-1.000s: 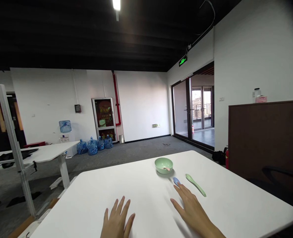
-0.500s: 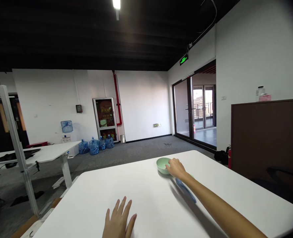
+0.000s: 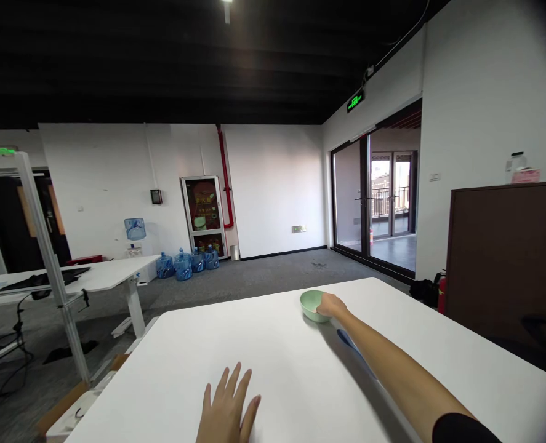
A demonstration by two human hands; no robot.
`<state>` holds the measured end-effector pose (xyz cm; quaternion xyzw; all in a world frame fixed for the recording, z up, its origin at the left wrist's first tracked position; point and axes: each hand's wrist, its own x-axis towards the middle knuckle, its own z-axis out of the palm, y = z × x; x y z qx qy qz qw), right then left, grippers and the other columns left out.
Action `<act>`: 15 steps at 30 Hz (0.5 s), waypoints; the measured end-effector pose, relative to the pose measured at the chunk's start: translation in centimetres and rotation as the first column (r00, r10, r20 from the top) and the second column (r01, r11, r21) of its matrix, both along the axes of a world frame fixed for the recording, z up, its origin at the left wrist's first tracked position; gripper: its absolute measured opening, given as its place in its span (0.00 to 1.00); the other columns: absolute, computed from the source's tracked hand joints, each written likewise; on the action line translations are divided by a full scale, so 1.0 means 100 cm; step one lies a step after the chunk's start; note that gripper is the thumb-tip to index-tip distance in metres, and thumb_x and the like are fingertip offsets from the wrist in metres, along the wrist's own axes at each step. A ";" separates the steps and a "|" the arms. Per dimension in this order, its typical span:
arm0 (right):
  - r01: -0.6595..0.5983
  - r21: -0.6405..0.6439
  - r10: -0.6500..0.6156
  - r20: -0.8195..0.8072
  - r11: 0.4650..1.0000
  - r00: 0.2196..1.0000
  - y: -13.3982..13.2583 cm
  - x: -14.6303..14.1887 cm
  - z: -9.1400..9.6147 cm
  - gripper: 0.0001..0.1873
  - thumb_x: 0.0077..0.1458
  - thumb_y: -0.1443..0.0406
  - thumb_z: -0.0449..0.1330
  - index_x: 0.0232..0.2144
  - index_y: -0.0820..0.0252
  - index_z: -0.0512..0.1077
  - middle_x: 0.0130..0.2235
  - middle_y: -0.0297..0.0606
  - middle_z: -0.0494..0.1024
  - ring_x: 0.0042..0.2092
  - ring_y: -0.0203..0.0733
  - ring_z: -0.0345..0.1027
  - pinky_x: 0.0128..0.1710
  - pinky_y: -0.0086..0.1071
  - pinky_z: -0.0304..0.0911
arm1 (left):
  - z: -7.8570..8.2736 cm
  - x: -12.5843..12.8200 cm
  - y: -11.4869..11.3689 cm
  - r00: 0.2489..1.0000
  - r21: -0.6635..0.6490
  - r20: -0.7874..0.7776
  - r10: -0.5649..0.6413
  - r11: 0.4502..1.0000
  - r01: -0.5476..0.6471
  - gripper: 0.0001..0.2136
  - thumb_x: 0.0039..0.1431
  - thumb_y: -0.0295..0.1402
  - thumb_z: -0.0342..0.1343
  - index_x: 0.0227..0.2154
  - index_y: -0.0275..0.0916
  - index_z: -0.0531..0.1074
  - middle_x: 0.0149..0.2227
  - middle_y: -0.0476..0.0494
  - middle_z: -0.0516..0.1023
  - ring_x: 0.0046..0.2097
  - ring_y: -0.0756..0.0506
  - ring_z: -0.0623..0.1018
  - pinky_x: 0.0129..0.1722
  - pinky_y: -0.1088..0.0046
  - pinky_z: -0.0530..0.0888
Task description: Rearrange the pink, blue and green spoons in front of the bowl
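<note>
A light green bowl point(image 3: 313, 306) stands upright near the far edge of the white table point(image 3: 236, 335). My right hand point(image 3: 332, 304) is closed at the bowl's right rim, its thumb and fingers pinching the edge; part of the fingertips is hidden inside the bowl. Under my right forearm lies a long blue object point(image 3: 345, 337), mostly covered by the arm, so its kind does not show. My left hand point(image 3: 226, 403) is spread flat at the table's near side, fingers apart, with nothing in it.
A second white table point(image 3: 116, 271) with dark cloth and a metal post point(image 3: 46, 246) is on the left. Several blue water jugs point(image 3: 183, 266) stand on the floor behind. A brown cabinet point(image 3: 498, 258) rises on the right, beyond the table's edge.
My right hand has closed further at the bowl's rim, its fingers now more bunched. The view has shifted slightly, so everything sits a little further right. My left hand stays spread.
</note>
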<state>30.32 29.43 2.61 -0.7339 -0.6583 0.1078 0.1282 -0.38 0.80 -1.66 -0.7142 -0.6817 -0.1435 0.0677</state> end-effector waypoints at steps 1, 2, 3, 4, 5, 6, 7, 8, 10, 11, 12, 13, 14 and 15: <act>0.002 -0.004 -0.002 0.001 1.000 1.000 0.000 0.000 -0.001 0.32 0.48 0.58 0.71 0.54 0.64 0.76 0.56 0.59 0.78 0.56 0.60 0.74 0.47 0.39 0.67 | 0.000 0.000 0.000 1.000 0.000 -0.002 0.002 1.000 -0.002 0.24 0.69 0.45 0.42 0.66 0.54 0.63 0.70 0.44 0.66 0.71 0.34 0.64 0.66 0.39 0.66; 0.002 -0.002 -0.002 0.002 1.000 1.000 -0.001 0.000 -0.001 0.32 0.49 0.58 0.71 0.55 0.65 0.75 0.57 0.60 0.77 0.57 0.60 0.74 0.47 0.39 0.67 | 0.001 0.000 0.000 1.000 -0.003 -0.003 0.005 1.000 -0.005 0.24 0.69 0.45 0.42 0.66 0.53 0.63 0.70 0.45 0.66 0.71 0.34 0.64 0.66 0.39 0.66; -0.001 0.004 0.001 0.002 1.000 1.000 -0.003 0.000 0.000 0.31 0.50 0.57 0.70 0.55 0.66 0.75 0.57 0.60 0.77 0.56 0.60 0.74 0.46 0.39 0.67 | 0.001 0.001 0.000 1.000 -0.006 -0.004 0.007 1.000 -0.007 0.24 0.69 0.45 0.41 0.66 0.53 0.63 0.70 0.45 0.66 0.71 0.34 0.64 0.66 0.39 0.66; -0.006 0.014 0.006 0.003 1.000 1.000 -0.006 0.000 0.000 0.31 0.52 0.56 0.69 0.55 0.66 0.75 0.56 0.60 0.77 0.56 0.59 0.74 0.46 0.38 0.67 | 0.001 0.001 0.000 1.000 -0.011 -0.004 0.008 1.000 -0.008 0.24 0.69 0.45 0.41 0.66 0.53 0.63 0.70 0.45 0.65 0.71 0.34 0.64 0.66 0.39 0.66; -0.013 0.029 0.013 0.003 0.999 1.000 -0.009 0.001 0.001 0.30 0.55 0.54 0.67 0.54 0.67 0.75 0.56 0.60 0.78 0.55 0.59 0.75 0.45 0.38 0.66 | 0.001 0.001 0.000 1.000 -0.016 -0.003 0.009 1.000 -0.010 0.24 0.70 0.45 0.41 0.66 0.53 0.63 0.70 0.45 0.65 0.71 0.34 0.63 0.66 0.39 0.66; -0.019 0.046 0.018 0.004 0.999 1.000 -0.013 0.002 0.002 0.29 0.57 0.52 0.64 0.54 0.67 0.75 0.55 0.59 0.78 0.54 0.58 0.75 0.44 0.38 0.66 | 0.001 0.000 0.000 1.000 -0.019 -0.001 0.011 1.000 -0.011 0.24 0.70 0.45 0.40 0.66 0.53 0.63 0.70 0.45 0.65 0.71 0.34 0.63 0.66 0.39 0.66; -0.024 0.065 0.024 0.006 0.998 1.000 -0.018 0.003 0.004 0.28 0.60 0.50 0.61 0.53 0.68 0.75 0.54 0.59 0.79 0.53 0.58 0.75 0.43 0.38 0.65 | 0.000 0.000 0.000 1.000 -0.021 0.002 0.011 1.000 -0.011 0.24 0.70 0.45 0.40 0.66 0.53 0.63 0.70 0.45 0.65 0.71 0.34 0.63 0.66 0.39 0.66; -0.031 0.083 0.030 0.008 0.996 1.000 -0.023 0.005 0.005 0.28 0.62 0.49 0.57 0.51 0.67 0.76 0.53 0.58 0.80 0.52 0.57 0.76 0.41 0.37 0.65 | -0.001 0.000 0.000 1.000 -0.020 0.005 0.010 1.000 -0.010 0.24 0.69 0.45 0.41 0.66 0.53 0.63 0.70 0.45 0.65 0.71 0.34 0.63 0.66 0.39 0.66; -0.042 0.115 0.041 0.013 0.992 0.999 -0.036 0.011 0.009 0.28 0.65 0.48 0.52 0.47 0.66 0.78 0.49 0.57 0.81 0.49 0.55 0.77 0.39 0.36 0.63 | -0.002 0.000 -0.001 1.000 -0.014 0.008 0.003 1.000 -0.003 0.24 0.69 0.44 0.42 0.66 0.53 0.63 0.70 0.44 0.65 0.71 0.34 0.63 0.66 0.39 0.66; -0.047 0.128 0.046 0.016 0.991 0.999 -0.044 0.015 0.011 0.27 0.66 0.49 0.51 0.44 0.65 0.78 0.47 0.55 0.82 0.47 0.54 0.77 0.38 0.35 0.62 | -0.003 0.001 -0.001 1.000 -0.009 0.007 0.001 1.000 -0.001 0.24 0.69 0.44 0.42 0.66 0.53 0.63 0.70 0.44 0.65 0.71 0.34 0.63 0.66 0.39 0.65; -0.052 0.140 0.050 0.019 0.989 0.999 -0.051 0.019 0.013 0.26 0.66 0.50 0.51 0.42 0.64 0.79 0.45 0.54 0.82 0.46 0.52 0.77 0.37 0.34 0.61 | -0.004 0.001 -0.001 1.000 -0.006 0.004 0.000 1.000 0.000 0.24 0.69 0.44 0.42 0.66 0.53 0.63 0.70 0.44 0.65 0.71 0.34 0.63 0.66 0.39 0.65; -0.058 0.156 0.055 0.020 0.986 0.998 -0.060 0.023 0.015 0.24 0.66 0.51 0.51 0.40 0.63 0.79 0.43 0.53 0.83 0.45 0.51 0.77 0.37 0.33 0.59 | -0.004 0.001 -0.001 1.000 -0.004 0.001 0.002 1.000 -0.002 0.24 0.69 0.44 0.42 0.66 0.52 0.63 0.70 0.44 0.65 0.71 0.34 0.63 0.66 0.39 0.65; -0.062 0.176 0.059 0.020 0.982 0.998 -0.068 0.027 0.017 0.23 0.66 0.53 0.51 0.38 0.62 0.79 0.42 0.51 0.83 0.44 0.49 0.77 0.36 0.32 0.58 | -0.004 0.001 -0.002 1.000 -0.002 -0.002 0.004 1.000 -0.004 0.24 0.69 0.44 0.41 0.65 0.52 0.64 0.70 0.44 0.65 0.71 0.34 0.63 0.66 0.39 0.65; -0.065 0.200 0.063 0.016 0.978 0.998 -0.077 0.031 0.019 0.21 0.66 0.54 0.51 0.36 0.61 0.79 0.41 0.50 0.83 0.43 0.48 0.77 0.36 0.32 0.57 | -0.004 0.002 -0.002 1.000 0.003 -0.006 0.005 1.000 -0.005 0.24 0.69 0.44 0.41 0.65 0.52 0.64 0.70 0.44 0.65 0.71 0.34 0.63 0.66 0.39 0.65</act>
